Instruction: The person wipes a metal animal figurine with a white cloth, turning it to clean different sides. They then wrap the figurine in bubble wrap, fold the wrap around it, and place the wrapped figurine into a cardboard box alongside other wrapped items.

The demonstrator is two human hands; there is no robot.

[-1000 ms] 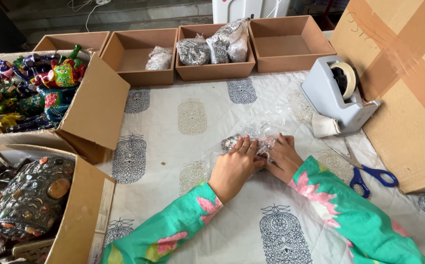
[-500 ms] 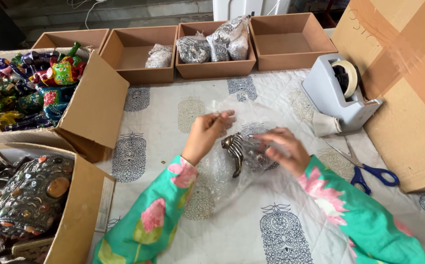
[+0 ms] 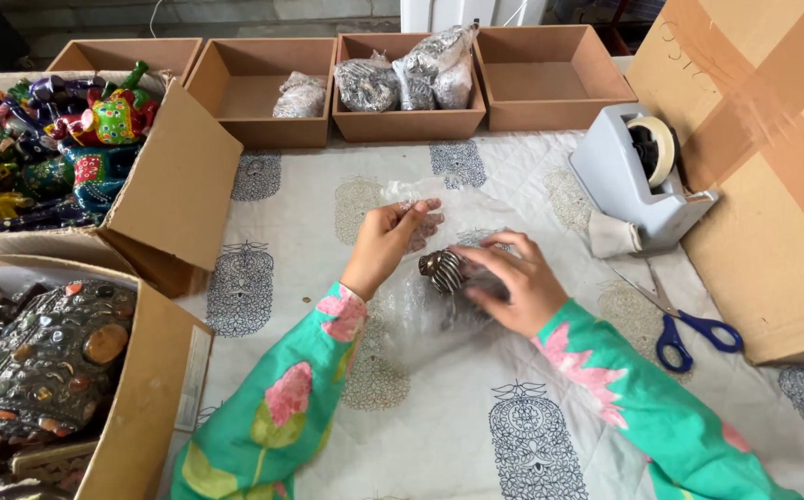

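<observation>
A small dark figurine with silver stripes (image 3: pixel 442 270) lies on a sheet of clear bubble wrap (image 3: pixel 420 310) at the middle of the patterned tablecloth. My right hand (image 3: pixel 510 281) rests on the figurine and presses it down. My left hand (image 3: pixel 389 243) pinches the far edge of the bubble wrap and lifts it up above the cloth, just left of the figurine. Both arms wear green sleeves with pink flowers.
A grey tape dispenser (image 3: pixel 636 174) and blue-handled scissors (image 3: pixel 689 326) lie to the right, beside a large cardboard box (image 3: pixel 772 157). Four brown trays (image 3: pixel 407 88) line the back, two holding wrapped bundles. Boxes of painted figurines (image 3: pixel 59 139) and dark ornaments (image 3: pixel 45 352) stand at the left.
Both hands were together on the wrapped bundle. My left hand then pulled away up and left, lifting the wrap's edge open, and the striped figurine came into view under my right hand.
</observation>
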